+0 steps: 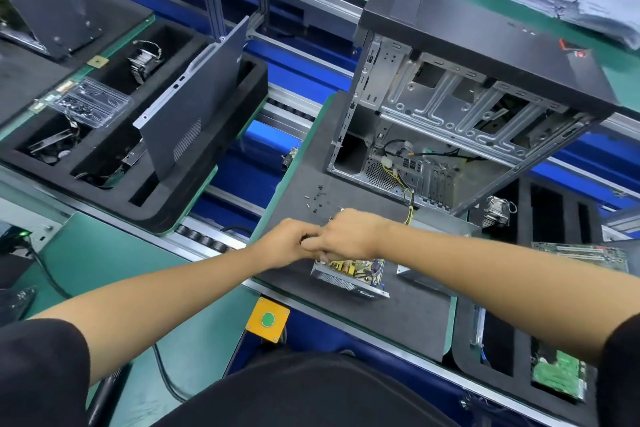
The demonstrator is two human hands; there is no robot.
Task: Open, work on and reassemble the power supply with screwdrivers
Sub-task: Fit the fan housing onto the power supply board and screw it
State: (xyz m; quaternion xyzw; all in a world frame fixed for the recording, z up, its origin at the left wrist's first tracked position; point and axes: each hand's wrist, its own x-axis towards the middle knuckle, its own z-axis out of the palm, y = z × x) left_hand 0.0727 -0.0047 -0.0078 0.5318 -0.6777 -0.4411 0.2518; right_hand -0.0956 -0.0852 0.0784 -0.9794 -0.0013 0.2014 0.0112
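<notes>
Directly under both hands sits the opened power supply (349, 274), its cover off so that the circuit board with its coils and capacitors shows just below the knuckles, on the side nearest the person. It rests on a dark grey mat (408, 315). The left hand (284, 243) and the right hand (349, 236) meet over the unit's far edge, fingers curled and touching each other; something small seems to be pinched between them, but what it is cannot be told, and no screwdriver can be made out. Whether either hand truly grips a part is hidden by the knuckles.

Just beyond the hands, a scatter of small dark screws (317, 199) lies loose on the mat. Farther off, beyond the right hand, an open computer case (450, 107) stands with bare metal framing, and yellow and black wires (408, 204) run from it down toward the right wrist. Beside the right forearm lies a flat metal panel (440, 229), partly hidden by the arm. Nearer the person than the left forearm, a green button (268, 320) sits in a yellow housing on the bench edge.
</notes>
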